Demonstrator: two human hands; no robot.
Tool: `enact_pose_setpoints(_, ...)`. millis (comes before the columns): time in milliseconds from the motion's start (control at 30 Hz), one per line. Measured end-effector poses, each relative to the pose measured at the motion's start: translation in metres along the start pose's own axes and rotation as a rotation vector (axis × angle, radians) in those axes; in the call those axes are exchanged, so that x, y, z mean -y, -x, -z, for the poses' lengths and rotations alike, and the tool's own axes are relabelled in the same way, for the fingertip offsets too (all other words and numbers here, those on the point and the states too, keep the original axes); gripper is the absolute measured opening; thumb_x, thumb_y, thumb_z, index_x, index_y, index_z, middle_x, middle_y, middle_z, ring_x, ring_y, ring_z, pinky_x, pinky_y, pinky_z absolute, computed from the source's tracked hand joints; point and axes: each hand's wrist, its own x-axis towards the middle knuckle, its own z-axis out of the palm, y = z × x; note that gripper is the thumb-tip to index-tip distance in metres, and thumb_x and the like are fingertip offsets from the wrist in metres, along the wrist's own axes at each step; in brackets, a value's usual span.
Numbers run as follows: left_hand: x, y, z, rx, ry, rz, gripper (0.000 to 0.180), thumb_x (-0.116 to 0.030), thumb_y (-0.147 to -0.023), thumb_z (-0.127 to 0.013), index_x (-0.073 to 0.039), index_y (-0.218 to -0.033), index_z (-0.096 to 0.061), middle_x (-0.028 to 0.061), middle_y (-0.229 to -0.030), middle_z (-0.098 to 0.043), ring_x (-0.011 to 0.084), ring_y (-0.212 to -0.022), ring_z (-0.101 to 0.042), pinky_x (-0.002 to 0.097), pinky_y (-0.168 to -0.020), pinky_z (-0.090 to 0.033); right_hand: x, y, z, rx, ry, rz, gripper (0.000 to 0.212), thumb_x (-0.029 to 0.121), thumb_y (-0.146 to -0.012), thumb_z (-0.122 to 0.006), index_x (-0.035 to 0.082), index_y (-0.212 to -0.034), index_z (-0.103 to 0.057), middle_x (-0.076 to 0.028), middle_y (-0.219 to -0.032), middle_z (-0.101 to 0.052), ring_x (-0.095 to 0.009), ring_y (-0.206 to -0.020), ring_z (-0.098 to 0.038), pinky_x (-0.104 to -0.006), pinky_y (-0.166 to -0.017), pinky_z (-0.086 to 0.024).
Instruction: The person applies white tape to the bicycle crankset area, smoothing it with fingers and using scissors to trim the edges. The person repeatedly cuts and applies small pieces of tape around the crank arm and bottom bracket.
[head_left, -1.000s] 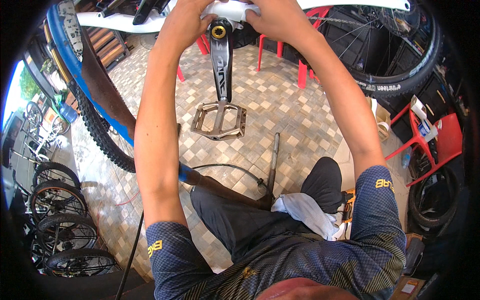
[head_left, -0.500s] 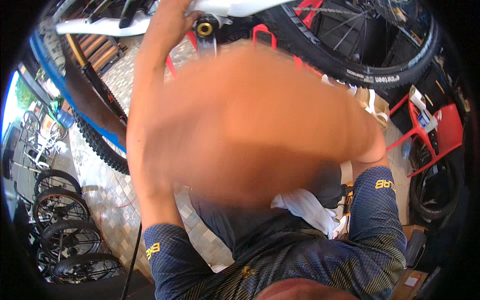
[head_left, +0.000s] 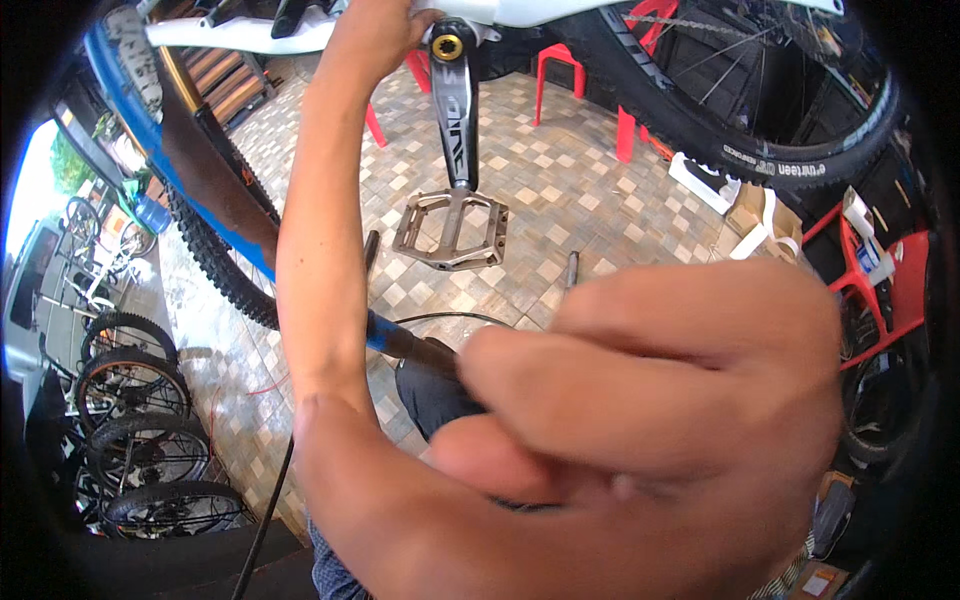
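The left hand is at the upper edge, against the white bicycle frame, its thumb lying beside the crank joint. The rest of the hand is cut off by the edge, so how far its fingers close cannot be told. Just to the right of that hand, a gold bolt marks the head of the black crank arm, which hangs down to a metal platform pedal, below the hand and apart from it. Farther to its right is a large black tyre; to its left and below run a blue-and-brown tube and a knobby tyre.

The right hand looms near the camera, well apart from the frame, fingers curled partway inward and thumb stretched out to the left. Whether it holds anything cannot be told. Above it is the tiled floor; above and to its right are a cardboard box and a red chair.
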Motion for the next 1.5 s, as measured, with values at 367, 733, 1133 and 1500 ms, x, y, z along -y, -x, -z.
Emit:
enact_pose_setpoints(367, -0.002, -0.001, 0.002, -0.005, -0.011, 0.007, 0.044, 0.001, -0.073, -0.078, -0.011, -0.115, -0.068, 0.015, -0.107, -0.067, 0.0386, -0.11, -0.059, 0.0461, -0.098, -0.046, -0.151, -0.016, 0.036, -0.726, 0.408, -0.169, 0.023, 0.008, -0.092, -0.069, 0.004, -0.115, -0.073, -0.01, -0.097, -0.072, -0.022, -0.085, -0.066, -0.0331, -0.076, -0.052)
enact_pose_setpoints(733, 0.01, 0.009, -0.002, 0.0, -0.046, -0.047, 0.049, -0.004, -0.084, -0.076, -0.017, -0.13, -0.066, 0.0097, -0.127, -0.066, 0.0345, -0.125, -0.055, 0.0453, -0.109, -0.043, -0.247, -0.096, 0.015, -0.487, 0.908, -0.319, 0.024, 0.03, -0.084, -0.075, 0.01, -0.095, -0.076, -0.009, -0.096, -0.069, -0.031, -0.111, -0.056, -0.049, -0.095, -0.04)
enact_pose_setpoints(1133, 0.0, 0.002, 0.001, -0.07, 0.175, 0.053, 0.035, -0.007, -0.084, -0.077, -0.009, -0.118, -0.068, 0.0142, -0.107, -0.069, 0.0344, -0.102, -0.063, 0.0427, -0.091, -0.049, -0.267, -0.101, 0.051, -0.363, 0.564, -0.318, 0.015, 0.02, -0.082, -0.073, 0.009, -0.091, -0.079, -0.019, -0.086, -0.073, -0.04, -0.089, -0.069, -0.05, -0.082, -0.054)
enact_pose_setpoints(1500, 0.005, 0.001, -0.001, -0.103, 0.167, 0.084, 0.029, -0.009, -0.082, -0.079, -0.003, -0.108, -0.068, 0.0173, -0.097, -0.069, 0.0353, -0.092, -0.064, 0.0437, -0.083, -0.05, -0.271, -0.107, 0.059, -0.291, 0.467, -0.333, 0.02, 0.015, -0.081, -0.067, 0.008, -0.094, -0.08, -0.02, -0.088, -0.074, -0.037, -0.084, -0.073, -0.0449, -0.079, -0.058)
